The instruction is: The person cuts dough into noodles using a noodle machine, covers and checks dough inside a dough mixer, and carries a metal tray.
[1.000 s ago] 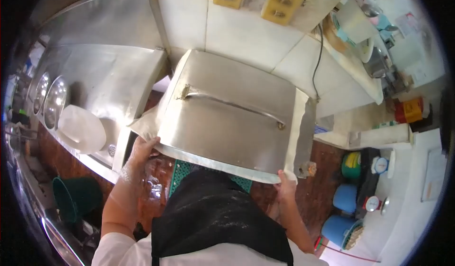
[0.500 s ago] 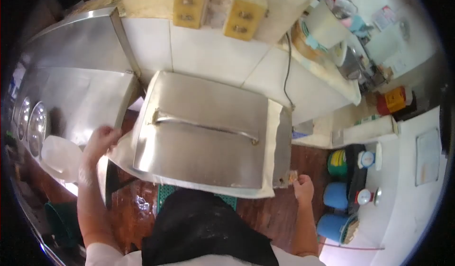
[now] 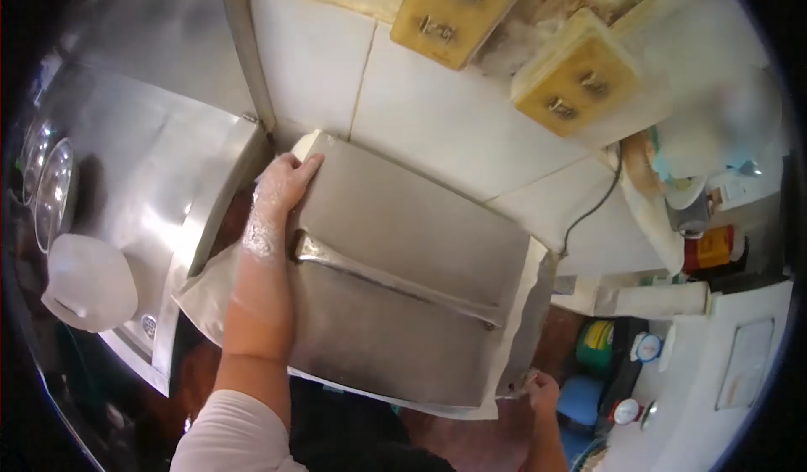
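A stainless steel cover with a long bar handle sits at a tilt in front of me. A whitish sheet sticks out from under it on the left and along the right end. My left hand, powdered white at the wrist, reaches across to the far left corner, its fingers curled at the sheet's edge there. At the near right corner, my right hand has its fingers pinched together beside the metal end; what lies between them is too small to make out.
To the left stands a steel counter with metal bowls and a translucent plastic container. Yellowed switch boxes and a cable are on the tiled wall ahead. Blue buckets and dial scales are at right.
My left hand has moved from the near left side to the far left corner of the cover. My right hand stays at the near right corner. The view has shifted closer and turned.
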`<control>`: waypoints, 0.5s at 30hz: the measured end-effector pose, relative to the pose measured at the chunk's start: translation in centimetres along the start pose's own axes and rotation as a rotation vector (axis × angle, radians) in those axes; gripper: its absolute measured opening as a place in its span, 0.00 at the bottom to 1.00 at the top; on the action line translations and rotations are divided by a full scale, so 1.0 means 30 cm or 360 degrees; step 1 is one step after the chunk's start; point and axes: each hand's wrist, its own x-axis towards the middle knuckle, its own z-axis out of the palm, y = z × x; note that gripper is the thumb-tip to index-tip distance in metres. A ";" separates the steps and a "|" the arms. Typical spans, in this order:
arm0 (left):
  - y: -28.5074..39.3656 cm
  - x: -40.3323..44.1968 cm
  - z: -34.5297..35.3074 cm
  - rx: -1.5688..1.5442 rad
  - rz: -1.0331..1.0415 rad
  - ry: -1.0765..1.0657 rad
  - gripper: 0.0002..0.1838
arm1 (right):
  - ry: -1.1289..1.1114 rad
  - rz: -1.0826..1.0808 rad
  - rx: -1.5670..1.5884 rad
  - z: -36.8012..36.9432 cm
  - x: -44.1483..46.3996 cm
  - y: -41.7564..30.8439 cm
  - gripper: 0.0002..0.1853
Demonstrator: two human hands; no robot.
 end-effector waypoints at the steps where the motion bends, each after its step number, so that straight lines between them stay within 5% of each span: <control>1: 0.007 0.005 0.000 0.0046 0.0006 -0.0016 0.35 | -0.0033 0.0035 0.0035 0.000 -0.003 -0.006 0.15; 7: 0.051 -0.001 -0.024 0.0049 -0.0043 -0.0101 0.36 | 0.0095 0.0328 0.0393 0.076 0.059 0.110 0.13; 10: 0.044 0.004 -0.018 0.0025 -0.0052 -0.0082 0.35 | -0.0044 0.0858 0.0831 0.019 0.019 -0.009 0.13; 13: 0.030 0.018 -0.010 0.0063 -0.0030 -0.0093 0.35 | -0.0117 0.0707 0.0577 0.028 0.037 0.020 0.14; 15: 0.033 0.018 -0.012 0.0038 -0.0034 -0.0140 0.35 | -0.0177 0.0947 0.0565 0.039 0.066 0.013 0.16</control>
